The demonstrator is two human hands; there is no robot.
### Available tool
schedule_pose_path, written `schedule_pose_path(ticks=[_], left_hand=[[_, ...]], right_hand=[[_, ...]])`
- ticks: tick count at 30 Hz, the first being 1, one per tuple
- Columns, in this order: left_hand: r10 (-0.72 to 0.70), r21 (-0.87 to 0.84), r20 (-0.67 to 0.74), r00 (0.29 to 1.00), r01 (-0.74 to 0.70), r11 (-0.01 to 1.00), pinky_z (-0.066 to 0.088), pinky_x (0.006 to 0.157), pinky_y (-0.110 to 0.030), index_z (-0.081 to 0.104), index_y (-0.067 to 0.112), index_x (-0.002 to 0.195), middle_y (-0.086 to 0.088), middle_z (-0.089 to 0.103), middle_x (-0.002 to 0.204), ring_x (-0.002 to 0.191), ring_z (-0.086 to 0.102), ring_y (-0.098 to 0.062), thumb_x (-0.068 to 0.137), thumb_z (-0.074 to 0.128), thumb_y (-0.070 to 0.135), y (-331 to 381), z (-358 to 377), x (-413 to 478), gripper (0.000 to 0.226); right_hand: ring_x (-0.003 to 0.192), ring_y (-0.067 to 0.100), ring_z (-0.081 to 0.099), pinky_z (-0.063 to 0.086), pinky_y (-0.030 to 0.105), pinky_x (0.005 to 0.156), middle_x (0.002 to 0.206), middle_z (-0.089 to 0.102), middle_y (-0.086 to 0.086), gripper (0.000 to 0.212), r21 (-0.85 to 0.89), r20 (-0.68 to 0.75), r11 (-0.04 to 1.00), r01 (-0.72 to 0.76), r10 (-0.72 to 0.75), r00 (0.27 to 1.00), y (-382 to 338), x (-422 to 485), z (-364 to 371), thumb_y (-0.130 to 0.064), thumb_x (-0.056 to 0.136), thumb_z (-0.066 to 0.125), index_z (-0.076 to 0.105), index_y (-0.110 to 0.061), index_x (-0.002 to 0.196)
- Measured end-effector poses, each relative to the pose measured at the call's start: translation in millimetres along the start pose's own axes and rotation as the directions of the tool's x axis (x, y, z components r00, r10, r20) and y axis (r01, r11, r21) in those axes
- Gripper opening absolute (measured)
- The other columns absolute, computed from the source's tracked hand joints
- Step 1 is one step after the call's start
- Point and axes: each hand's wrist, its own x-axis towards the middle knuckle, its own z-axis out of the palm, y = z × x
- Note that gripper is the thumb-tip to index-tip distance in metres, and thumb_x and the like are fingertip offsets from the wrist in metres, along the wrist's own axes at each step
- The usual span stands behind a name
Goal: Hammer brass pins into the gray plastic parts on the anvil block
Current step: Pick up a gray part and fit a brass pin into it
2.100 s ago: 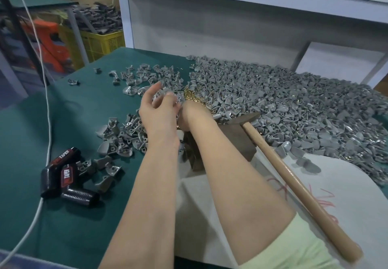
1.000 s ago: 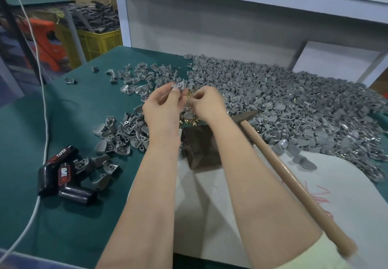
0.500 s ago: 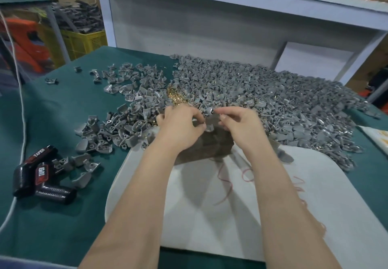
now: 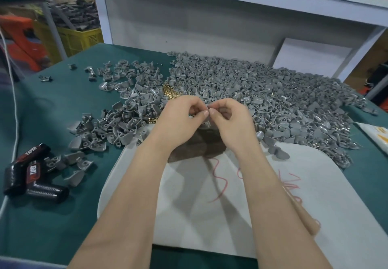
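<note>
My left hand (image 4: 180, 119) and my right hand (image 4: 231, 121) meet fingertip to fingertip just above the dark brown anvil block (image 4: 195, 149). The left thumb and forefinger pinch a small gray plastic part. The right ones pinch a brass pin, almost wholly hidden. Another gray part (image 4: 204, 125) lies on the block under the fingers. Loose brass pins (image 4: 170, 92) lie behind the left hand. A big heap of gray parts (image 4: 273, 94) covers the table behind and to the right. The hammer handle (image 4: 310, 224) shows blurred beside my right forearm.
The block stands on a white mat (image 4: 210, 201) with red scribbles. A smaller pile of gray parts (image 4: 117, 126) lies to the left, with black tools labelled TAPER (image 4: 31, 174) and a white cable (image 4: 12, 100). A white shelf frame (image 4: 189, 17) closes the back.
My right hand took a pin from the brass pile. Both hands then came together and dropped from above the pins to just over the block. The hammer is now mostly hidden by my right arm.
</note>
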Motion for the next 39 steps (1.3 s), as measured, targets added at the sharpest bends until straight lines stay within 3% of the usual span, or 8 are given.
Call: schedule_pose_path(ticks=[4,11,16,20,23,27,32,39], left_hand=[[-0.011,-0.041,-0.005,1.0,0.011,0.999,0.037,0.064,-0.003,0.065,0.024,0.08,0.013,0.062,0.074,0.072,0.055,0.0,0.089,0.063,0.02,-0.6,0.9,0.3,0.01],[-0.065,-0.084,-0.038,0.997,0.061,0.995,0.05,0.085,-0.03,0.071,0.017,0.088,0.001,0.07,0.086,0.086,0.063,-0.014,0.091,0.058,0.02,0.0,1.9,0.8,0.013],[-0.085,-0.163,-0.015,0.996,0.082,0.983,0.052,0.086,-0.033,0.073,0.014,0.091,0.001,0.072,0.087,0.086,0.065,-0.013,0.091,0.058,0.014,2.8,2.0,0.6,0.015],[-0.081,-0.135,0.011,0.997,0.081,0.988,0.051,0.086,-0.03,0.074,0.017,0.093,0.003,0.072,0.088,0.088,0.064,-0.012,0.091,0.058,0.014,3.9,1.4,-0.4,0.016],[-0.123,-0.004,0.004,0.992,0.123,0.992,0.049,0.089,-0.033,0.072,0.021,0.094,0.006,0.069,0.09,0.091,0.062,-0.013,0.088,0.064,0.022,-2.2,-1.5,-0.8,0.011],[-0.183,0.117,0.102,0.978,0.17,0.978,0.046,0.094,-0.039,0.068,0.025,0.09,0.012,0.064,0.085,0.095,0.06,-0.015,0.083,0.069,0.028,-8.4,-3.3,-3.7,0.008],[-0.155,0.167,0.124,0.98,0.134,0.977,0.048,0.092,-0.041,0.061,0.026,0.082,0.009,0.059,0.08,0.093,0.06,-0.02,0.084,0.067,0.024,-5.6,1.1,-2.4,0.008],[-0.126,0.19,0.092,0.988,0.107,0.976,0.049,0.089,-0.04,0.061,0.025,0.079,0.004,0.062,0.082,0.091,0.061,-0.024,0.086,0.065,0.024,-5.0,3.7,-1.9,0.009]], right_hand=[[0.092,0.026,0.065,0.051,0.046,0.089,0.089,0.068,0.007,0.02,0.148,0.02,0.986,-0.076,0.074,0.997,-0.7,-1.5,-0.7,-0.004,0.088,0.06,0.061,-0.022,0.081],[0.084,0.021,0.064,0.052,0.039,0.084,0.083,0.066,0.001,0.021,0.039,-0.019,0.998,0.041,-0.04,0.999,-3.6,-3.3,3.8,-0.004,0.087,0.06,0.06,-0.024,0.081],[0.079,0.006,0.06,0.05,0.023,0.078,0.081,0.062,-0.009,0.013,0.071,-0.07,0.997,0.022,-0.017,0.997,-2.9,-3.1,1.8,-0.009,0.087,0.064,0.06,-0.021,0.088],[0.077,0.009,0.061,0.05,0.024,0.078,0.077,0.063,-0.01,0.012,0.034,-0.091,0.999,0.01,-0.007,0.996,-2.5,-2.4,0.0,-0.01,0.086,0.065,0.062,-0.02,0.081],[0.072,0.006,0.056,0.045,0.022,0.075,0.076,0.061,-0.01,0.014,-0.088,-0.055,0.996,0.022,-0.026,0.998,0.2,-2.8,-1.8,-0.01,0.087,0.063,0.061,-0.022,0.08],[0.068,0.004,0.047,0.03,0.017,0.068,0.09,0.056,0.002,0.013,-0.31,0.046,0.95,0.047,-0.034,0.998,1.8,-4.8,0.8,-0.014,0.087,0.063,0.063,-0.023,0.078],[0.091,0.022,0.055,0.042,0.033,0.086,0.101,0.053,0.005,0.008,-0.426,0.084,0.903,0.045,-0.01,0.996,-2.2,-7.2,3.2,-0.015,0.089,0.059,0.067,-0.015,0.089],[0.09,0.023,0.054,0.04,0.033,0.083,0.099,0.053,0.005,0.009,-0.461,0.062,0.886,0.047,-0.02,0.998,-3.3,-9.9,6.5,-0.014,0.09,0.057,0.065,-0.012,0.089]])
